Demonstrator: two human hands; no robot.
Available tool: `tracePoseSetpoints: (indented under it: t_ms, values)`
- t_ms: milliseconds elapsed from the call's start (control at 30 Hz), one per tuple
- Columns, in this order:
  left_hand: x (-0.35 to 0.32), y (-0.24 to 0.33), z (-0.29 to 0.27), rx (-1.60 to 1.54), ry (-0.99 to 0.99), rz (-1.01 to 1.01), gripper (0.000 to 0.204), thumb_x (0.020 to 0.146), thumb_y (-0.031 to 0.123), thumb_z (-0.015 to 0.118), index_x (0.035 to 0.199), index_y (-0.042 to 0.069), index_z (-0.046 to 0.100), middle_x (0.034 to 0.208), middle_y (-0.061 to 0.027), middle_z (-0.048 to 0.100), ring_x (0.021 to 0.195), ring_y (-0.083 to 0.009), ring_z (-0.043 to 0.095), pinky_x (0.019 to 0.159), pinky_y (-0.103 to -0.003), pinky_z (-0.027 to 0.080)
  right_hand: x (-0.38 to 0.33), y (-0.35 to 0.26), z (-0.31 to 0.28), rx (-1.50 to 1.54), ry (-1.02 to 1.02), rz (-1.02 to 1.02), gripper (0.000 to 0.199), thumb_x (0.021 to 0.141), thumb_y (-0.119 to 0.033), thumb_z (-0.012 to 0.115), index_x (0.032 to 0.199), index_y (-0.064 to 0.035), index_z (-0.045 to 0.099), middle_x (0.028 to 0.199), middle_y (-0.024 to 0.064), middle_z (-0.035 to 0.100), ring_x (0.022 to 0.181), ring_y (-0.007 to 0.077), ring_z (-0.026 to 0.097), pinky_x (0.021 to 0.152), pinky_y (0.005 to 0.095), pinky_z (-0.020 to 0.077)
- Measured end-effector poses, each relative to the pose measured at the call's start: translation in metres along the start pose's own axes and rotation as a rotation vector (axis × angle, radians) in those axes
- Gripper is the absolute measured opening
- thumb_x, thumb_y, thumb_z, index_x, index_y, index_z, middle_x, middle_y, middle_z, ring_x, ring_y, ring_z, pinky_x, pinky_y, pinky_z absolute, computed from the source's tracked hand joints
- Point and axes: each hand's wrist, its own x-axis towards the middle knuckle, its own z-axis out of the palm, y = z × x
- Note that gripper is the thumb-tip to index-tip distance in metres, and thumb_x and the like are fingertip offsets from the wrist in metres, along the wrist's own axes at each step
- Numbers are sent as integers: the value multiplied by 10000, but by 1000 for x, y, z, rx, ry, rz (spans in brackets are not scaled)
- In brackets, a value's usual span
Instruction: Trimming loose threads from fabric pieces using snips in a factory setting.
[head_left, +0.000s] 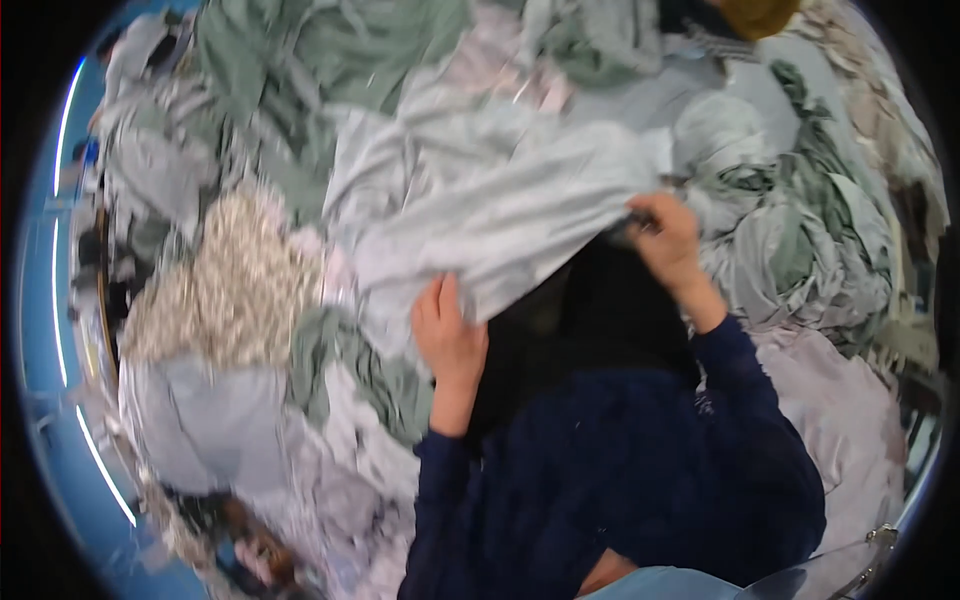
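A pale grey, wrinkled cloth (490,200) is spread in front of me, its near edge slanting up to the right. My left hand (450,330) pinches this cloth at its lower left part, thumb and fingers together. At the other end of the edge my right hand (665,245) is closed on the cloth's right corner. A small dark thing (638,218) shows at the right hand's fingertips; its kind is too blurred to tell. Between the hands the edge looks stretched, above my dark lap.
Heaped fabrics lie all round: green cloth (380,50) at the far side, a beige textured piece (240,285) on the left, a grey-and-green bundle (790,235) on the right. Pale pink cloth (830,430) lies by my right elbow. Something mustard-coloured (760,15) is at the top.
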Motion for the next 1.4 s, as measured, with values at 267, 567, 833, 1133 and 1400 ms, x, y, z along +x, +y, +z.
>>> tracePoseSetpoints:
  t_ms: [267,567,833,1133,1400]
  values:
    - [-30,-41,-18,84,259,-76,507,631,-133,583,1061,66,765,1094,-126,657,950,-331,623,741,-386,521,1,11,3,-38,24,-86,448,724,118,652,1134,-57,690,971,50,639,724,136,576,671,257,479]
    - [-72,-73,-29,42,384,-154,508,624,-129,623,1078,38,778,976,-121,657,893,-301,631,745,-367,522,-15,26,-1,-94,62,-158,389,712,154,608,1038,-39,696,1043,86,661,799,171,639,704,254,505]
    - [-91,-92,-36,163,387,-233,436,701,-159,652,1089,7,763,909,-136,682,795,-299,671,730,-376,549,-21,29,-4,-199,112,-225,342,668,135,605,956,-38,666,901,120,661,768,289,661,690,329,527]
    - [-96,-102,-39,233,401,-202,327,763,-61,686,1074,12,756,881,-159,700,775,-341,673,701,-407,548,-26,54,-27,-315,166,-320,379,705,160,607,996,-65,698,933,118,682,815,278,680,710,328,541]
    - [-116,-109,-33,181,450,-272,327,790,-26,736,1115,3,751,917,-164,708,803,-331,683,714,-396,554,-26,104,-39,-233,182,-140,312,781,140,643,1050,-13,682,942,111,683,831,211,675,791,288,538]
